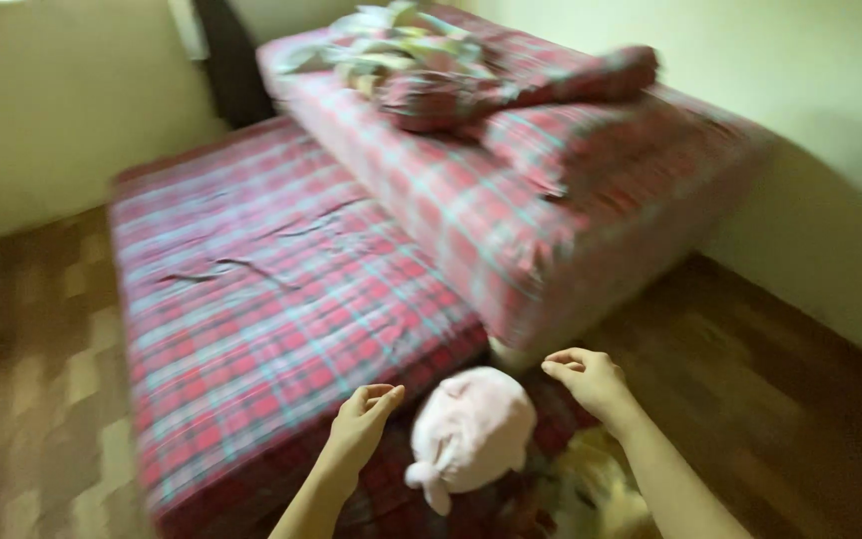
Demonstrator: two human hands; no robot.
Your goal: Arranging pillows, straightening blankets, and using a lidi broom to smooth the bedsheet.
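While both hands — left hand (359, 427), right hand (585, 379) — hang loosely curled, empty, pink plush toy (471, 431) lies between.

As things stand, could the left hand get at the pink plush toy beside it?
Probably yes: the left hand hangs open just left of the pink plush toy, a small gap between them, with nothing in that gap.

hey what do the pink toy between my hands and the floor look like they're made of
Pink toy: apparently soft plush fabric, matte and fuzzy, rounded stuffed shape. Floor: looks like dark wood parquet, with block patterning and a slight sheen, though blur leaves it uncertain.
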